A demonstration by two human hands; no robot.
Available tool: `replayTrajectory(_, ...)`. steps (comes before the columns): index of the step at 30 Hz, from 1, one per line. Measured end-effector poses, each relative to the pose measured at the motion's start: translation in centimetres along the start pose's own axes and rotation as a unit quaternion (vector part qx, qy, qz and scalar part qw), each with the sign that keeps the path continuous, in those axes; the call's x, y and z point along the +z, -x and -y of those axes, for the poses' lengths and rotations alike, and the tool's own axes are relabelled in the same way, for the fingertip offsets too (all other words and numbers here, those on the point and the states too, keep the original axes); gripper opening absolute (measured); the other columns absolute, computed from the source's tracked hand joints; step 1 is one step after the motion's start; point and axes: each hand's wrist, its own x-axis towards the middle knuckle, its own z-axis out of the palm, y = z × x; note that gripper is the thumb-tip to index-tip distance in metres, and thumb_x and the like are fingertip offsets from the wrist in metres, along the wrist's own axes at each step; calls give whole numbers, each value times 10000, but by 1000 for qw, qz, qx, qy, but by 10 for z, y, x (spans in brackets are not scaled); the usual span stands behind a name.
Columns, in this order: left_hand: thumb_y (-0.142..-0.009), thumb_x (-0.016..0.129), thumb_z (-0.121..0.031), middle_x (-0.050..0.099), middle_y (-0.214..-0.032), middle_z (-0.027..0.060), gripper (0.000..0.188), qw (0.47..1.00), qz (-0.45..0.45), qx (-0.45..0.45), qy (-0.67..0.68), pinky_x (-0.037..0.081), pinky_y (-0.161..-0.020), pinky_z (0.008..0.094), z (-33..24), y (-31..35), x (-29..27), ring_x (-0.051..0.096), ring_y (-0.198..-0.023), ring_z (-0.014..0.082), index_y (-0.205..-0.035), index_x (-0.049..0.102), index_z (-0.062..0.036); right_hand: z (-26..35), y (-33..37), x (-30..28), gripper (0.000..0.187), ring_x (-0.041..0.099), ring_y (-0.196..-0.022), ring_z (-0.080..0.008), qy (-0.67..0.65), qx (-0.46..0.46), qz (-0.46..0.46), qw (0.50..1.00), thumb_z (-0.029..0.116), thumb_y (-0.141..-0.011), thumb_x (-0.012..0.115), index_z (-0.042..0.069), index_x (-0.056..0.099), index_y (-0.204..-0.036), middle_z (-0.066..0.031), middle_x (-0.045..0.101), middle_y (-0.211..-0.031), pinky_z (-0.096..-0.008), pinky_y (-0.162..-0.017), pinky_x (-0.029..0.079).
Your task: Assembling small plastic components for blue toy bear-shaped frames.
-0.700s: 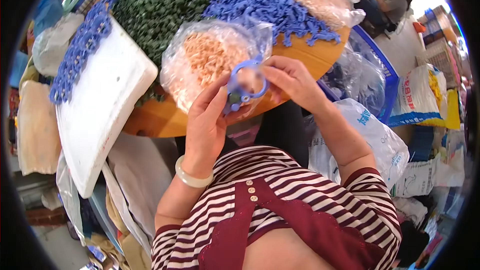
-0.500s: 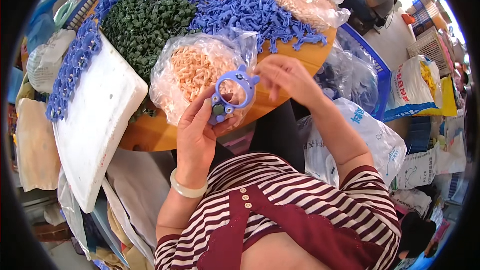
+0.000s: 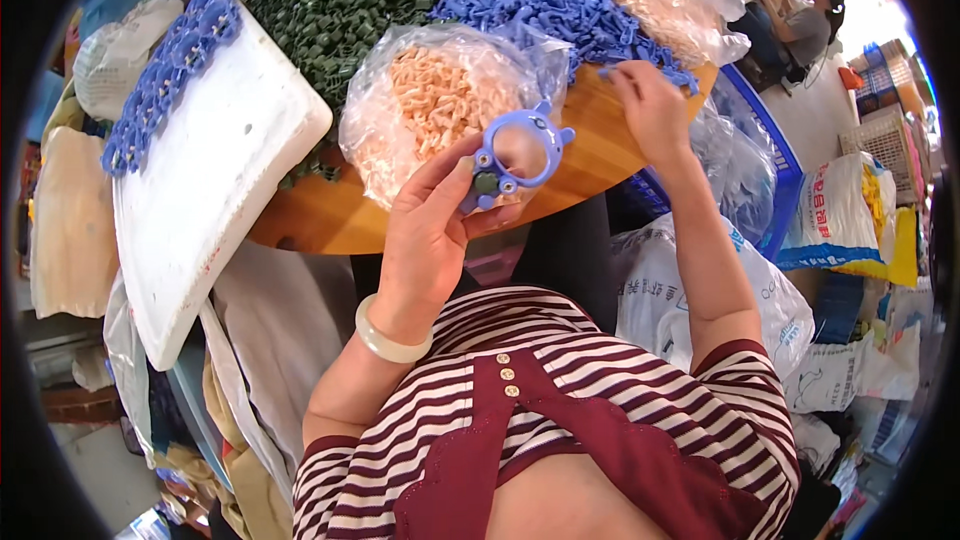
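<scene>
My left hand (image 3: 437, 208) grips a blue plastic ring-shaped toy part (image 3: 549, 132) with small animal ears, a face on its rim and an open middle. A dark green piece (image 3: 486, 183) sits in its lower end, near my thumb. Off to the right, my right hand (image 3: 655, 115) pinches a small blue plastic piece (image 3: 606, 72) at the edge of the pile of blue pieces (image 3: 540, 10). Behind the ring lies a clear plastic bag (image 3: 365, 90) full of peach-coloured pieces (image 3: 440, 100).
Dark green pieces (image 3: 340, 10) are heaped on the round wooden table (image 3: 590, 140). A white foam board (image 3: 220, 170) leans at the left, with blue rings (image 3: 170, 80) along its edge. A second bag of peach pieces (image 3: 665, 5) lies far right, above a blue crate (image 3: 785, 165). Someone (image 3: 800, 30) sits beyond.
My right hand has moved right, from beside the ring to the blue pile, and now pinches a small blue piece. My left hand still holds the ring part; the whole view has shifted.
</scene>
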Motion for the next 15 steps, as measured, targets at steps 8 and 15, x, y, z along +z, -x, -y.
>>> replayTrajectory(8, -952, 464, -112, 619, -1060, 128, 312, 1000, -7, 17, -7, 566, -771, 348, 0, 3, 0, 631, -948, 208, -1235, 495, 16, 56, 5, -77, 125, 615, -691, -131, -457, 205, 70, 863, -29, -848, 550, -13, 597, -963, -88, 629, -794, -229, -625, 493)
replayTrajectory(15, -956, 460, -109, 613, -1075, 117, 307, 999, 0, 35, -19, 557, -787, 337, 6, 4, 0, 625, -953, 192, -1234, 492, 16, 105, 30, -77, 96, 609, -672, -129, -512, 167, 223, 813, -60, -845, 548, -47, 582, -934, -94, 604, -854, -225, -623, 486)
